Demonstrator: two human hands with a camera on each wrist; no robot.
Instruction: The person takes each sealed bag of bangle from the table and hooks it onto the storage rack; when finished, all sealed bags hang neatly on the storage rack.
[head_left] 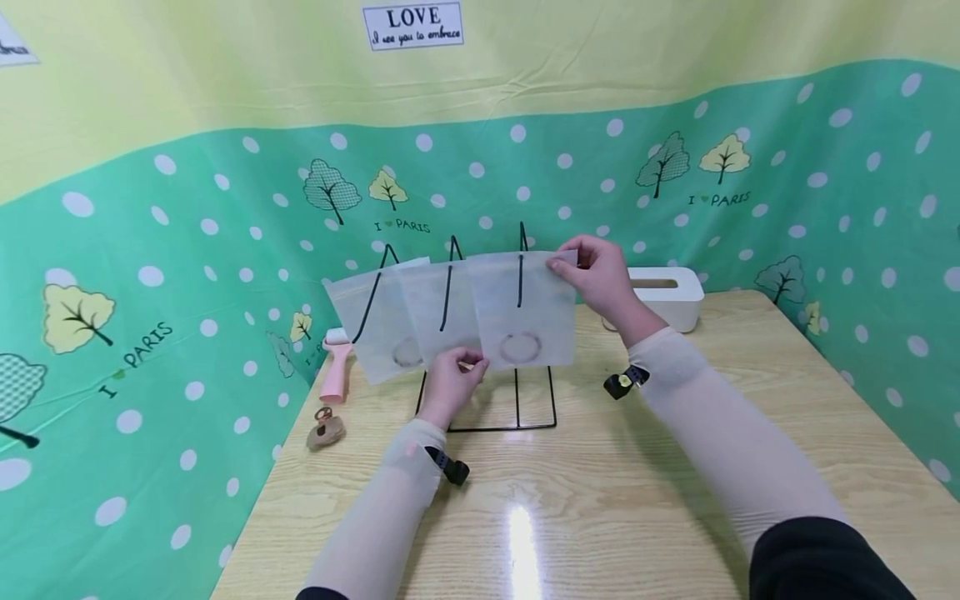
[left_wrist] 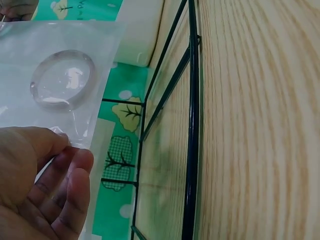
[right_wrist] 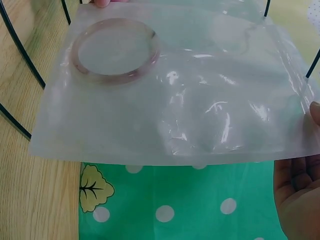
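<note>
Three translucent zip bags hang side by side on the hooks of a black wire rack (head_left: pixel 502 429). At its upper right corner, the right-hand bag (head_left: pixel 551 312) is pinched by my right hand (head_left: pixel 602 279). My left hand (head_left: pixel 450 385) pinches the same bag near its lower left corner. A pale, brownish bangle (right_wrist: pixel 117 78) lies inside this bag, near its bottom edge. The middle bag (head_left: pixel 465 317) is partly behind the right-hand one, its lower part hidden by my left hand. Another ring shape shows in the left bag (head_left: pixel 375 321), which hangs tilted.
A pink lint roller (head_left: pixel 335 375) lies at the table's left edge, with a small brown object with a ring (head_left: pixel 326 430) in front of it. Behind my right hand stands a white tissue box (head_left: pixel 671 304). Patterned green cloth (head_left: pixel 562 187) hangs around the wooden table (head_left: pixel 600 500).
</note>
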